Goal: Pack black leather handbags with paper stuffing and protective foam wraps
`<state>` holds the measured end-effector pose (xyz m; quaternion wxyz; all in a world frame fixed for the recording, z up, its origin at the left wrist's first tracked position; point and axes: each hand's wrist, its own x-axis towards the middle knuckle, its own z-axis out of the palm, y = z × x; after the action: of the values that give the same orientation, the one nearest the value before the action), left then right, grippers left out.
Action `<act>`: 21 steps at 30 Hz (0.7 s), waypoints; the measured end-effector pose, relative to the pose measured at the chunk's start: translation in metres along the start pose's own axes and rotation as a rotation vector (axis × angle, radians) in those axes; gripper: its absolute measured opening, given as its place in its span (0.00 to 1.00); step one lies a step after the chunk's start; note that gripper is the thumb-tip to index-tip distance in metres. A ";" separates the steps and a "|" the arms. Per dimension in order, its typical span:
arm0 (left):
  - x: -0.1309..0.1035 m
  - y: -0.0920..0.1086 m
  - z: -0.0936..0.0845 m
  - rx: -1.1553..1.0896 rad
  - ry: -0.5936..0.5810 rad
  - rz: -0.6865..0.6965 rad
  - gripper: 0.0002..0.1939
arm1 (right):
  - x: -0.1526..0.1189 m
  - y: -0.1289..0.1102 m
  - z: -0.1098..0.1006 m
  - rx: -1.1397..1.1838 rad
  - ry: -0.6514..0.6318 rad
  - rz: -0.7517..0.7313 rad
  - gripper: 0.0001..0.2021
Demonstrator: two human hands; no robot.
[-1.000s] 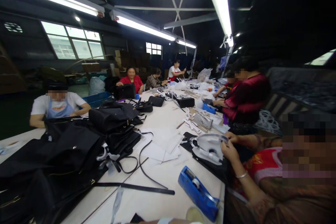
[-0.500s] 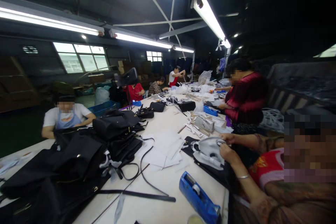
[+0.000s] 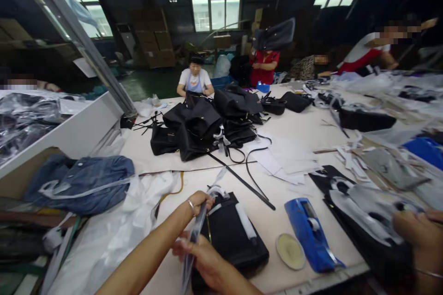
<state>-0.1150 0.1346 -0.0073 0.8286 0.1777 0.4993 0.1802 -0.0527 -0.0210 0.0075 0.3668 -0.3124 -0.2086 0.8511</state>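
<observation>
A black bag (image 3: 235, 230) lies in front of me, with white wrapping around its strap and handle. My left hand (image 3: 200, 203), with a bracelet at the wrist, is closed at the bag's upper left corner on a strip of clear plastic film (image 3: 195, 226). Lower down the same film, my right hand (image 3: 204, 258) has its fingers curled around it, beside the bag's left edge. The film hangs between and below both hands, partly covering the fingers.
A blue tape dispenser (image 3: 309, 235) and a round pale-yellow lid or dish (image 3: 290, 251) lie to the right. Black bags (image 3: 197, 122) are piled ahead. White sheets (image 3: 284, 163) lie beyond the dispenser. A co-worker's hand (image 3: 415, 230) works on a wrapped bag at right.
The view has swung left and down from the long table. Both my hands, the film and the black bag before me are now in sight; they were out of frame earlier.
</observation>
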 end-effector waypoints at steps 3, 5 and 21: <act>-0.004 0.002 -0.001 -0.056 0.038 0.039 0.07 | 0.000 0.001 0.009 0.097 -0.097 0.072 0.22; -0.023 -0.004 -0.004 -0.092 0.034 0.080 0.10 | 0.008 -0.015 0.008 0.136 -0.070 0.026 0.20; -0.117 -0.081 -0.069 0.295 0.024 0.146 0.20 | 0.123 -0.140 -0.121 -0.636 0.542 -0.109 0.10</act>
<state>-0.2178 0.0163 0.0129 0.7722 0.3310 0.5161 0.1666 0.0332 0.1766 -0.0439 0.3381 -0.6110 -0.3731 0.6108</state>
